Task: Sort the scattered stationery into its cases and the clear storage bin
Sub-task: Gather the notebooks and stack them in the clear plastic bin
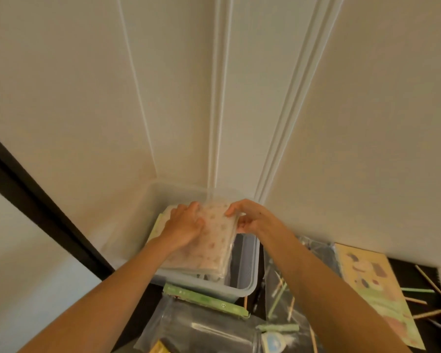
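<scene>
Your two hands hold one patterned packet [214,240] over one clear storage bin [242,286]. Your left hand [186,225] lies flat on it, fingers spread; your right hand [250,217] pinches its right edge.

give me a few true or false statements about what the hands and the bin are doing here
1. Both hands are on the patterned packet over the clear bin. True.
2. The left hand lies on top of the packet. True.
3. The right hand holds a pencil. False: its fingers pinch the packet's far right edge.
4. The bin stands in the middle of the floor. False: it stands against the white wall.
5. A green box lies just in front of the bin. True.
</scene>
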`<state>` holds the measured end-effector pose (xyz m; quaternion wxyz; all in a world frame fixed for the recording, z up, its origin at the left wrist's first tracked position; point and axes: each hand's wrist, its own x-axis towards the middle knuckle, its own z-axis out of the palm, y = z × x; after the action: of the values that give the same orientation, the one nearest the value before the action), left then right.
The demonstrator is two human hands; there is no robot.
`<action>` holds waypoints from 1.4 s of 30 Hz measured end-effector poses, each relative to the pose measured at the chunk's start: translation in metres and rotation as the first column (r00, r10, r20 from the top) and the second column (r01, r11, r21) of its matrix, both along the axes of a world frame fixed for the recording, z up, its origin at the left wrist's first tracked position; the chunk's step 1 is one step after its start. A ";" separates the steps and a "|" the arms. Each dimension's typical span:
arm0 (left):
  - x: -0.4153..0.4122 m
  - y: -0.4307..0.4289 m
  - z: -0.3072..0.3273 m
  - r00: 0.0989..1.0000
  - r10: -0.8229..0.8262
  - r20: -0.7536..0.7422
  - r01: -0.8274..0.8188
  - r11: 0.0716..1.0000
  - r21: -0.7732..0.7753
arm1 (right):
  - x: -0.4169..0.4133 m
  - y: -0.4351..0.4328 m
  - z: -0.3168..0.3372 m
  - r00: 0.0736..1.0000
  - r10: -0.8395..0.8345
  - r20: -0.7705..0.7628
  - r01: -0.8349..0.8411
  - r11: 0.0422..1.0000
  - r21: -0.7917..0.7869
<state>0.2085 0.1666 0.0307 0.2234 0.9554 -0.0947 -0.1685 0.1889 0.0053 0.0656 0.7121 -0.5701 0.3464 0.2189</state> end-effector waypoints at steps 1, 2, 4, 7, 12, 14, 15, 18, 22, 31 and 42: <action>0.001 0.000 -0.004 1.000 0.013 0.000 -0.013 1.000 -0.019 | 0.002 0.001 -0.002 1.000 0.000 -0.009 0.000 1.000 -0.020; 0.003 0.000 -0.007 1.000 0.024 -0.005 -0.025 0.999 -0.043 | 0.005 0.003 -0.006 1.000 0.002 -0.022 -0.003 0.999 -0.054; 0.004 -0.002 -0.013 0.999 0.038 -0.016 -0.039 0.996 -0.077 | 0.012 0.006 -0.016 0.999 -0.013 -0.050 0.006 0.989 -0.147; 0.004 -0.003 -0.021 0.999 0.031 0.010 -0.030 0.998 -0.060 | 0.020 0.009 -0.027 0.995 -0.097 -0.020 0.091 0.974 -0.210; 0.004 -0.004 -0.033 0.995 0.003 0.096 -0.004 1.000 0.010 | 0.017 0.012 -0.047 0.976 -0.216 0.040 0.219 0.956 -0.195; 0.002 -0.002 -0.035 0.992 0.011 0.124 -0.013 1.000 0.010 | 0.016 0.013 -0.054 0.966 -0.252 0.049 0.257 0.951 -0.173; 0.002 0.000 -0.035 0.987 0.024 0.159 -0.024 1.000 0.001 | 0.015 0.013 -0.056 0.963 -0.264 0.051 0.269 0.950 -0.159; 0.005 0.004 -0.033 0.965 0.010 0.262 -0.010 1.000 0.001 | 0.014 0.014 -0.065 0.944 -0.327 0.050 0.330 0.940 -0.090; 0.011 0.006 -0.042 0.989 -0.083 0.123 0.072 0.993 0.091 | 0.018 0.018 -0.086 0.929 -0.369 -0.003 0.368 0.929 -0.047; 0.019 0.007 -0.062 0.997 -0.075 -0.003 0.074 0.978 0.196 | 0.028 0.024 -0.096 0.961 -0.259 -0.097 0.248 0.962 -0.112; 0.030 -0.008 -0.061 0.961 -0.275 0.039 0.274 0.961 0.032 | 0.025 0.028 -0.100 0.964 -0.239 -0.118 0.229 0.969 -0.094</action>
<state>0.2386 0.1584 -0.0303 0.1832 0.9394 -0.2286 -0.1783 0.2144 0.0329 -0.0342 0.6860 -0.5377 0.4649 0.1554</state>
